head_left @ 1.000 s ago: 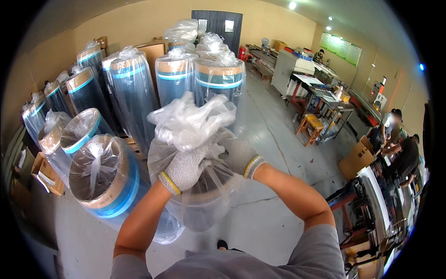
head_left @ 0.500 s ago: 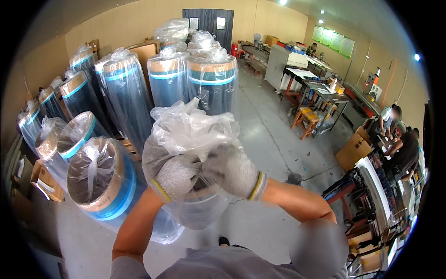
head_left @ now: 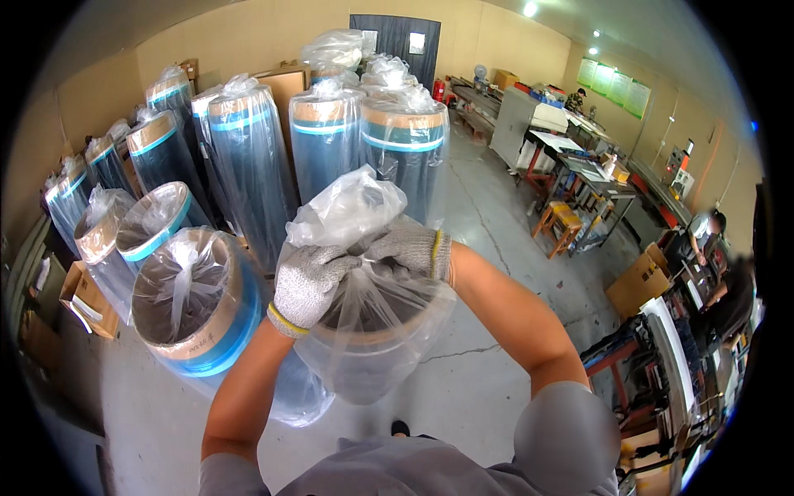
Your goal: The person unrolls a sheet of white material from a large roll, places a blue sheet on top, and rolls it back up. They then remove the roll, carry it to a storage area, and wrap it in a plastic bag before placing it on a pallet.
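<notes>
A clear plastic bag covers a wide roll with a brown cardboard rim, standing upright just in front of me. My left hand, in a grey knit glove with a yellow cuff, is closed on the bag's gathered neck. Against it, my right hand in a matching glove grips the same neck from the right. Above both hands the loose end of the bag puffs up, while below them the film fans out in tight folds over the roll's mouth. My right fingertips are partly hidden in the plastic.
Beside it on the left stands a bagged roll with blue tape, its bag knotted. More bagged rolls crowd behind. Right are a wooden stool, a worktable, a cardboard box and people working at benches.
My right hand has turned over and moved up around the neck. The bag's mouth is now gathered tighter, and its loose top has swung upward. The view has shifted slightly.
</notes>
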Available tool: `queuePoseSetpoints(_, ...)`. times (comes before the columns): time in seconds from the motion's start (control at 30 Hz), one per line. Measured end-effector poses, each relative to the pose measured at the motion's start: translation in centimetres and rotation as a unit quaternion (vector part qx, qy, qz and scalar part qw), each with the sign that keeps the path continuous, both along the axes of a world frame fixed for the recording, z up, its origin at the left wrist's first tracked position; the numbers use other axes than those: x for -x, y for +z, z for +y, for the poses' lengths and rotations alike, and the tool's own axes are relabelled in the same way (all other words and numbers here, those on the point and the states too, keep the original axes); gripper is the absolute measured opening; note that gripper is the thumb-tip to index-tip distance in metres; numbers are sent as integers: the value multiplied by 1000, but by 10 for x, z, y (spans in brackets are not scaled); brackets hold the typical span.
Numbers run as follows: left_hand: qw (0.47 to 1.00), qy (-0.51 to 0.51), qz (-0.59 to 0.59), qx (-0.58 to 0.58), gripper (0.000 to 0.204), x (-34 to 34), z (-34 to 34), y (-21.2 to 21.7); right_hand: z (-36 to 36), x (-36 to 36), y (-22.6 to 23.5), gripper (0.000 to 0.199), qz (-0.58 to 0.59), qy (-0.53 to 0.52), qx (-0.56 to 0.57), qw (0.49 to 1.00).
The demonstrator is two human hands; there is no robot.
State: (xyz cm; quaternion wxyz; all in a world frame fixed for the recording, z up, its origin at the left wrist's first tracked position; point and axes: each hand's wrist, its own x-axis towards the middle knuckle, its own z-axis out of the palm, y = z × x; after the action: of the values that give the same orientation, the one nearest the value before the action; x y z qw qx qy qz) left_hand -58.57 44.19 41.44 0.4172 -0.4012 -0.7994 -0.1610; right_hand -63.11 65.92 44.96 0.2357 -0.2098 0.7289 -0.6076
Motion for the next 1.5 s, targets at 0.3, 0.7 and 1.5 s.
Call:
queuePoseSetpoints(0.3,997,-54,-52,-33,18,2,9,5,18,-42,3,13,453,-107,-158,871)
queuePoseSetpoints(0.7,812,-200,-429,-341,17,10,-3,24,-4,-68,-12,27,578,25,-72,813)
queuePoseSetpoints(1.5,985,85,-145,49,27,9,51,23,10,-41,-7,38,-91,-137,441,882)
